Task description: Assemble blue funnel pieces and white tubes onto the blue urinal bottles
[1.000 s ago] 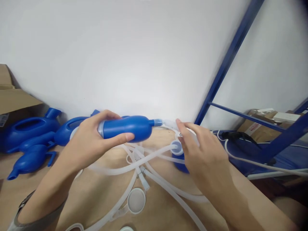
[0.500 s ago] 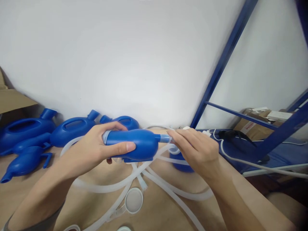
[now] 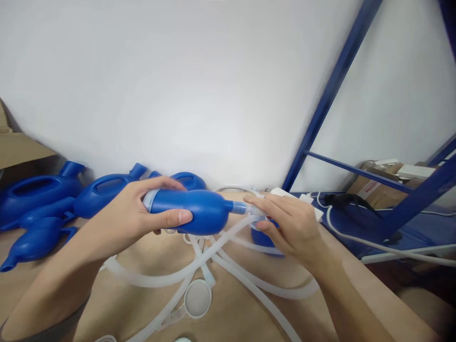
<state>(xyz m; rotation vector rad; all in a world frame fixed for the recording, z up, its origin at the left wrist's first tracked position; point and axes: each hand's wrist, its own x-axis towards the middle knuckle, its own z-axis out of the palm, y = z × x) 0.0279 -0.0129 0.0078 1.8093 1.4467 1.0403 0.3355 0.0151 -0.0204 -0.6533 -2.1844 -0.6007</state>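
One tan worktop (image 3: 117, 304) spreads out here, with several glossy blue bottles (image 3: 30, 247) at its left and cloudy, bendy tubes (image 3: 153, 280) crossing its middle. Above the tubes, a person's left hand (image 3: 142, 209) grasps the held bottle (image 3: 206, 209) sideways, its fingers wrapped behind, thumb along the near side. Smooth and rounded, this bottle looks light, firm-walled and slightly slippery; its broad body seems the safest hold. A round white lid (image 3: 198, 298) lies below. The right hand's (image 3: 292, 228) fingers touch a translucent fitting (image 3: 253, 210) by the clear sleeve (image 3: 239, 207); whether they grip, I cannot tell.
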